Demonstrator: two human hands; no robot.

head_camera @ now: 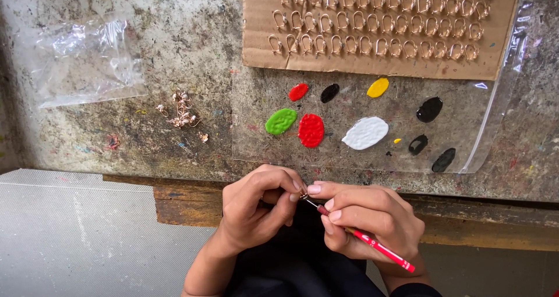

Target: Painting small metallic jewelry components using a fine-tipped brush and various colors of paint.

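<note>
My left hand (256, 207) pinches a tiny copper-coloured metal piece (303, 196) between thumb and forefinger, just below the table's front edge. My right hand (367, 218) grips a thin red paintbrush (381, 249), and its tip touches the small piece. Both hands meet close together over my dark-clothed lap. Above them, on a clear plastic sheet (495, 122), lie blobs of paint: green (280, 121), red (311, 130), white (365, 133), yellow (378, 87) and black (429, 109).
A cardboard sheet (501, 46) at the top holds several rows of copper hooks. A small heap of loose copper pieces (181, 110) lies on the stained worktop (174, 41), near an empty clear plastic bag (87, 58). A worn wooden edge (186, 207) runs under the table.
</note>
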